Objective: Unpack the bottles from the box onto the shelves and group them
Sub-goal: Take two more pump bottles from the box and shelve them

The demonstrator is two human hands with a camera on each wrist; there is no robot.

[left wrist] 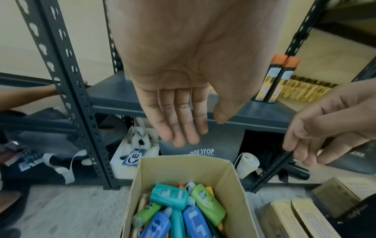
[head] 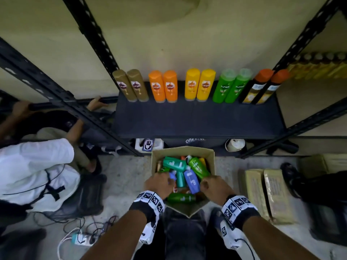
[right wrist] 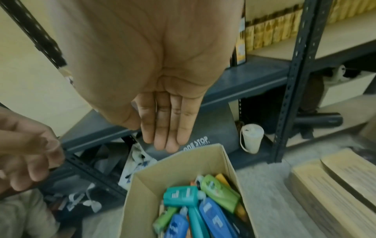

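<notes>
"ONE STOP" stands on the dark bag (left wrist: 201,141) under the shelf; "Sunsilk" on the shelved orange bottles (head: 163,86)

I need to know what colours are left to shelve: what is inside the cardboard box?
The box holds a loose pile of bottles: teal, light green and blue on top, with bits of orange and yellow showing. Whatever lies deeper is covered.

Left hand (left wrist: 179,90) and right hand (right wrist: 162,90) extended forward and down, side by side. Fingers straight, together. Neither holds anything.
</notes>
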